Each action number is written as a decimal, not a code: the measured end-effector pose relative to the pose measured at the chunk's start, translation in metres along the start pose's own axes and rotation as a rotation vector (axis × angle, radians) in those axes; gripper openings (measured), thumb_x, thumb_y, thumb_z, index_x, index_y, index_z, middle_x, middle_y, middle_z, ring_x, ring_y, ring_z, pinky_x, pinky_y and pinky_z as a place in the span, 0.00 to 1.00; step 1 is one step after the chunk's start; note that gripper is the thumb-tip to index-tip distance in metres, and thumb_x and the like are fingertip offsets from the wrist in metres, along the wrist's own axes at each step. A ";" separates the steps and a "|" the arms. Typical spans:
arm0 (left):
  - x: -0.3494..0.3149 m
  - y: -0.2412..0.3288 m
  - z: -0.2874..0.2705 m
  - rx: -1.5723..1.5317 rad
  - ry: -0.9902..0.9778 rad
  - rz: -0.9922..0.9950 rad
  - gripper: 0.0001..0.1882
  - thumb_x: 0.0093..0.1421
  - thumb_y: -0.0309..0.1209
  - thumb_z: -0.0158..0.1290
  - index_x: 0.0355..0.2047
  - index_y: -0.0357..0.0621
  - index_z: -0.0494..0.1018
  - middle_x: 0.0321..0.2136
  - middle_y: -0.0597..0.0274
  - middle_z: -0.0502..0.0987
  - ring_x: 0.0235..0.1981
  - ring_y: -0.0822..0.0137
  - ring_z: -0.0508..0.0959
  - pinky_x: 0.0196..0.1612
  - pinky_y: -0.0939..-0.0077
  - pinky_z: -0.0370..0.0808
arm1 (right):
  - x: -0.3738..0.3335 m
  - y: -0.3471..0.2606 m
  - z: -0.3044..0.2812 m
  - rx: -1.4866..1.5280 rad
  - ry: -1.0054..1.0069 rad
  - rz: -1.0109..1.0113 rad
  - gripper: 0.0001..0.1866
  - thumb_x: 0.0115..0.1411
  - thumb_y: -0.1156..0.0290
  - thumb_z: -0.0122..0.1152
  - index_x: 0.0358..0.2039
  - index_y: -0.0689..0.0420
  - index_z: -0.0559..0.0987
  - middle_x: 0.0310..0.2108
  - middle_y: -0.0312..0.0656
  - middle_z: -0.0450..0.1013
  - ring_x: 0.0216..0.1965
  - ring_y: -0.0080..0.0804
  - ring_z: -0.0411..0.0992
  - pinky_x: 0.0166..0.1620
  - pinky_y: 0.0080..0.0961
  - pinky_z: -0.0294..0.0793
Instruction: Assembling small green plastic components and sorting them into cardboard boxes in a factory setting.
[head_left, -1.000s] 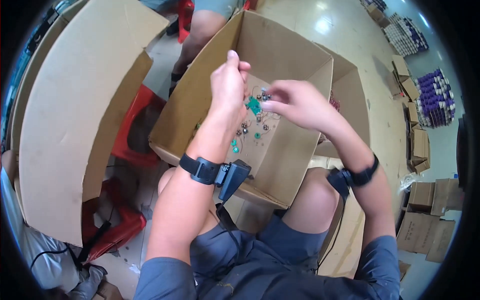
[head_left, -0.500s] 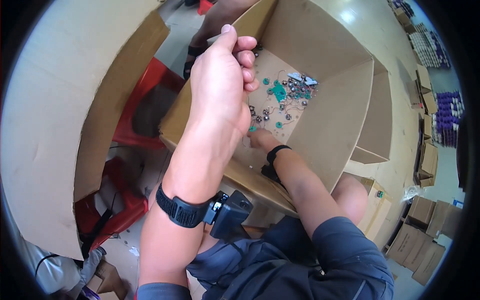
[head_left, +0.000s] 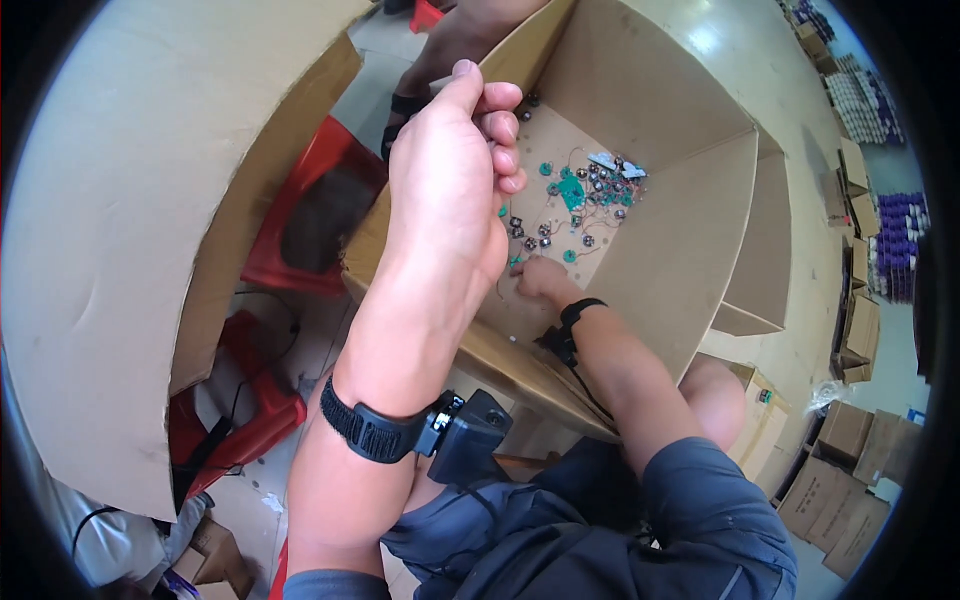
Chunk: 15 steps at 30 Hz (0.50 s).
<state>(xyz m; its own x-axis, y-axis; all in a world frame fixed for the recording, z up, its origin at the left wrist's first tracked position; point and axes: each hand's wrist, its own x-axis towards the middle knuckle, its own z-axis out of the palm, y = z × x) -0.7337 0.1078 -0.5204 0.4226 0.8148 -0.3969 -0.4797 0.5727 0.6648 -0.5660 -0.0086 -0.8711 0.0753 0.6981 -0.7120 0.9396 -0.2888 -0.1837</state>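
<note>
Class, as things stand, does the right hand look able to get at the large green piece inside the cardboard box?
Probably yes: the right hand is inside the cardboard box, and only small parts lie between it and the large green piece.

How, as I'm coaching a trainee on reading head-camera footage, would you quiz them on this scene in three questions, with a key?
1. Multiple choice: which hand is lower, near the floor of the cardboard box?
A) the left hand
B) the right hand
2. True or false: the left hand lies flat on the box's floor.
3. Fill in: the small disc just beyond the right hand is ____ in colour.

Key:
1. B.
2. False; it is raised, with its fingers curled.
3. Green.
</note>
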 end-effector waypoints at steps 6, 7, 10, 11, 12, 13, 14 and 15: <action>0.000 0.002 0.012 0.018 -0.011 -0.005 0.13 0.68 0.38 0.45 0.30 0.44 0.70 0.19 0.72 0.65 0.18 0.79 0.60 0.23 0.82 0.58 | -0.018 0.011 -0.087 -0.093 0.042 -0.179 0.24 0.47 0.62 0.57 0.48 0.40 0.79 0.46 0.43 0.77 0.49 0.43 0.74 0.51 0.38 0.73; 0.002 0.004 0.007 0.103 -0.025 -0.008 0.12 0.67 0.38 0.46 0.33 0.43 0.71 0.21 0.71 0.68 0.21 0.78 0.63 0.25 0.81 0.61 | -0.030 0.003 -0.110 -0.033 0.091 -0.239 0.23 0.48 0.61 0.60 0.48 0.42 0.79 0.44 0.44 0.76 0.46 0.42 0.74 0.50 0.36 0.74; 0.008 -0.007 0.006 0.336 -0.013 0.047 0.14 0.64 0.39 0.49 0.39 0.40 0.72 0.29 0.66 0.73 0.29 0.75 0.69 0.32 0.79 0.66 | -0.085 -0.010 -0.171 0.219 0.157 -0.309 0.22 0.51 0.62 0.63 0.48 0.47 0.78 0.43 0.44 0.76 0.44 0.38 0.74 0.49 0.32 0.74; 0.008 -0.008 0.009 0.492 0.031 0.112 0.17 0.63 0.40 0.51 0.42 0.38 0.72 0.34 0.63 0.75 0.34 0.73 0.72 0.37 0.77 0.69 | -0.105 -0.015 -0.193 0.417 0.169 -0.337 0.21 0.53 0.65 0.64 0.49 0.50 0.78 0.44 0.43 0.75 0.44 0.34 0.74 0.49 0.31 0.74; 0.006 -0.010 0.011 0.580 0.050 0.132 0.26 0.61 0.41 0.52 0.52 0.34 0.67 0.47 0.54 0.74 0.47 0.65 0.71 0.47 0.70 0.69 | -0.128 -0.016 -0.210 0.400 0.284 -0.422 0.21 0.54 0.68 0.63 0.50 0.51 0.77 0.45 0.42 0.74 0.45 0.32 0.73 0.48 0.30 0.74; 0.009 -0.013 0.008 0.652 0.065 0.131 0.27 0.61 0.41 0.52 0.55 0.33 0.65 0.49 0.52 0.72 0.49 0.62 0.70 0.49 0.68 0.68 | -0.152 -0.022 -0.225 0.381 0.400 -0.522 0.21 0.55 0.72 0.63 0.51 0.53 0.76 0.46 0.41 0.73 0.46 0.30 0.73 0.48 0.28 0.74; 0.012 -0.016 0.006 0.722 0.078 0.134 0.29 0.62 0.41 0.52 0.57 0.33 0.63 0.51 0.50 0.71 0.52 0.60 0.70 0.51 0.65 0.68 | -0.179 -0.031 -0.239 0.467 0.457 -0.577 0.21 0.55 0.72 0.63 0.52 0.53 0.75 0.47 0.41 0.73 0.46 0.30 0.72 0.47 0.28 0.75; 0.010 -0.017 0.007 0.689 0.029 0.052 0.32 0.62 0.42 0.52 0.60 0.34 0.59 0.54 0.47 0.68 0.56 0.55 0.66 0.57 0.59 0.64 | -0.202 -0.038 -0.246 0.559 0.511 -0.631 0.21 0.56 0.72 0.63 0.52 0.53 0.75 0.48 0.41 0.72 0.47 0.29 0.72 0.46 0.27 0.75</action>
<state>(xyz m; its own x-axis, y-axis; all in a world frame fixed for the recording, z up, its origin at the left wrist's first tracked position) -0.7159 0.1056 -0.5317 0.3865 0.8473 -0.3643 0.1032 0.3527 0.9300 -0.5350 0.0229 -0.5538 -0.1268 0.9918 -0.0189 0.5736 0.0577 -0.8171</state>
